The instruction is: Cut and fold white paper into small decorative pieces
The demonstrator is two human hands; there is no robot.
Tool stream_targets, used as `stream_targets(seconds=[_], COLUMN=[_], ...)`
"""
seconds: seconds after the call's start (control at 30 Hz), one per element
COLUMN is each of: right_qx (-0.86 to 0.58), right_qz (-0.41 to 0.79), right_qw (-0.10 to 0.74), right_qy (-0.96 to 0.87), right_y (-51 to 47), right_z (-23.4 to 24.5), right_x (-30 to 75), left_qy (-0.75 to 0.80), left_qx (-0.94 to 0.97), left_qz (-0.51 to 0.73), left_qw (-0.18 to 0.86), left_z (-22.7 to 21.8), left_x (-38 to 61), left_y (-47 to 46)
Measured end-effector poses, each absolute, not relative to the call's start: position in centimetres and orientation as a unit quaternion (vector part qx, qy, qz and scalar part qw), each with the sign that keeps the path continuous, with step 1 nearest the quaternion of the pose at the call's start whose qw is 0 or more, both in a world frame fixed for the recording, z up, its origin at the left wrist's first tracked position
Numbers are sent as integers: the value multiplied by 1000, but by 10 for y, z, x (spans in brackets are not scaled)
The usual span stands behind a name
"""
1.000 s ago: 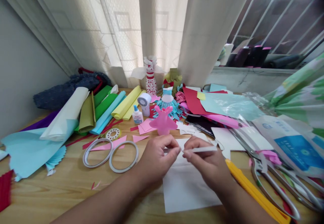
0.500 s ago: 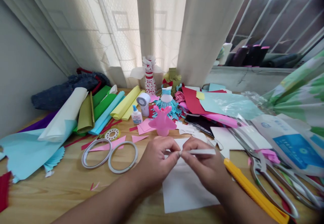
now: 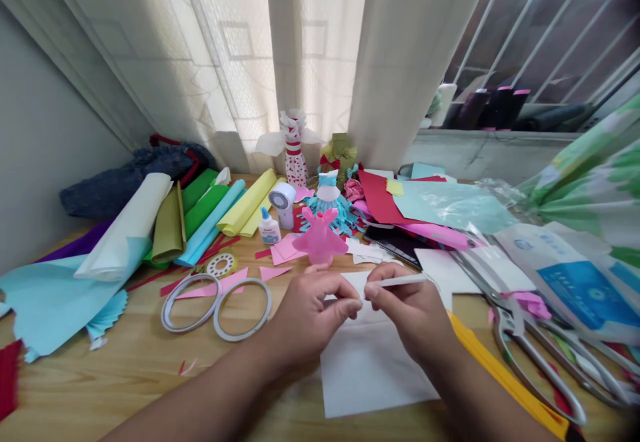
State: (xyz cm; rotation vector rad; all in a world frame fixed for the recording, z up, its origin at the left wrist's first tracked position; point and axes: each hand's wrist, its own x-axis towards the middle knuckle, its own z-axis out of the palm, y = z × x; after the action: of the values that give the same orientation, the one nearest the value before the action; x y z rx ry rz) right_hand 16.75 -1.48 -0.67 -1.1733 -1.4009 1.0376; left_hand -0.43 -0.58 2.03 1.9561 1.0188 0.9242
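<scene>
My right hand (image 3: 407, 305) pinches a narrow white strip (image 3: 404, 281) between thumb and fingertips; the strip points away to the right and curls at its far end. Beside it, a small gap away, my left hand (image 3: 315, 312) has thumb and forefinger pressed together. Whatever sits between those fingertips is too small to make out. Under both hands lies a white paper sheet (image 3: 370, 375). Just beyond them stands a pink paper dress shape (image 3: 320, 242). Two rolls of tape, one (image 3: 191, 303) overlapped by the other (image 3: 243, 310), lie left of my left hand.
A yellow utility knife (image 3: 505, 382) lies partly under my right forearm, with large metal scissors (image 3: 515, 335) farther right. A glue bottle (image 3: 269, 227) and a small white fan (image 3: 283, 203) stand behind. Paper rolls (image 3: 205, 222) lie at left, coloured sheets (image 3: 450, 205) at right.
My fingertips, which were together, have moved slightly apart. The right hand has shifted a little right and up, and the strip in it now tilts upward more.
</scene>
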Motion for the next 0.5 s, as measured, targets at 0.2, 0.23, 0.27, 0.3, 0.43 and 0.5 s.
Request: stream_targets(seconds=[0.2, 0.23, 0.27, 0.3, 0.43, 0.5], right_qx=[-465, -464, -465, -467, -469, -458], right_qz=[454, 449, 443, 438, 423, 423], right_qw=[498, 495, 494, 496, 496, 476], right_qy=[-574, -581, -585, -587, -597, -621], right_y=[-17, -17, -17, -17, -18, -20], right_z=[-5, -5, -6, -6, -7, -5], right_x=[166, 166, 166, 166, 165, 164], left_qy=[412, 414, 415, 416, 421, 425], left_qx=[743, 740, 737, 734, 727, 724], left_qz=[351, 353, 356, 360, 375, 382], left_qw=[394, 396, 397, 398, 393, 386], left_z=[21, 21, 20, 20, 18, 17], left_x=[-5, -4, -4, -4, -2, -2], left_y=[-5, -5, -6, -6, -5, -5])
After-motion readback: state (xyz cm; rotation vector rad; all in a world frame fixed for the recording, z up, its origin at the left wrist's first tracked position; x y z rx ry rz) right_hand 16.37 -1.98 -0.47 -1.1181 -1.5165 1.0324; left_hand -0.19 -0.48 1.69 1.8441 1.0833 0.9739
